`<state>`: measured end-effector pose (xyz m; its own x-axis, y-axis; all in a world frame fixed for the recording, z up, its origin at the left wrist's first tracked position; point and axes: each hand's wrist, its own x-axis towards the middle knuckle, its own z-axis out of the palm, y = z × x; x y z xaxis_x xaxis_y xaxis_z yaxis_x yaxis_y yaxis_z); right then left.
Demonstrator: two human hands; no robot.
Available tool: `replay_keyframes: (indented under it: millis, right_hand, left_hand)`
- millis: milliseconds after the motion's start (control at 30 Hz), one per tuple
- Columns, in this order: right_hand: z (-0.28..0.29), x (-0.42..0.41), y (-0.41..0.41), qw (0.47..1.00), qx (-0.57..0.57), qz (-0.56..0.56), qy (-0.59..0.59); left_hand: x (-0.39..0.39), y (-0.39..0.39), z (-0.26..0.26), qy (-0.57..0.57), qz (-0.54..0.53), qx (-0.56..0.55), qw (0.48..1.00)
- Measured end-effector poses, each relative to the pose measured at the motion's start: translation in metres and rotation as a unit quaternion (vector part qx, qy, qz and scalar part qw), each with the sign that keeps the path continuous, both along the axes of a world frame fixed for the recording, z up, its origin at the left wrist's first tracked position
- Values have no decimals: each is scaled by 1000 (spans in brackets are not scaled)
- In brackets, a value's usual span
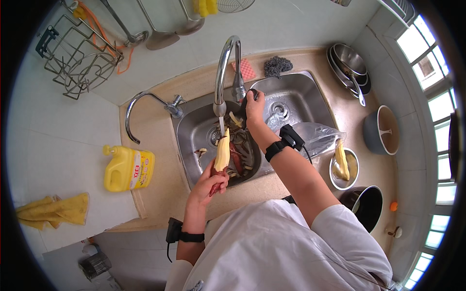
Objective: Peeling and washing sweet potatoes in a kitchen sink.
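My left hand (211, 183) grips the unpeeled red-skinned end of a partly peeled sweet potato (222, 152), whose pale yellow end points up beneath the faucet (220, 76). Water runs from the spout onto its tip. My right hand (255, 107) is closed around a black-handled tool (244, 109), to the right of the spout; its working end cannot be made out. Below both hands, a dark basin in the left sink bowl (189, 127) holds an unpeeled sweet potato (236, 160) and peelings. A peeled sweet potato (341, 160) rests in a small metal bowl (332, 174) at the right.
A clear plastic bag (313, 134) lies over the edge of the right sink bowl (309, 98). A second, curved tap (129, 116) and a yellow detergent jug (129, 169) stand at the left. Steel pans (349, 63), a blue-grey pot (375, 132) and a dark pot (371, 207) line the right side.
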<state>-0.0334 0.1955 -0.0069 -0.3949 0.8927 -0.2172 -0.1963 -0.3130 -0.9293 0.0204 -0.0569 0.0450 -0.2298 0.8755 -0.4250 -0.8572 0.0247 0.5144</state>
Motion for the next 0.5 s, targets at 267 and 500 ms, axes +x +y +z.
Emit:
replay_keyframes:
  millis: [267, 500]
  right_hand:
    - [5, 33, -52, 961, 76, 267, 12]
    - [35, 48, -63, 936, 35, 344, 63]
  left_hand:
    - [-13, 34, -17, 274, 136, -99, 947]
    - [-35, 39, -27, 283, 134, -142, 939]
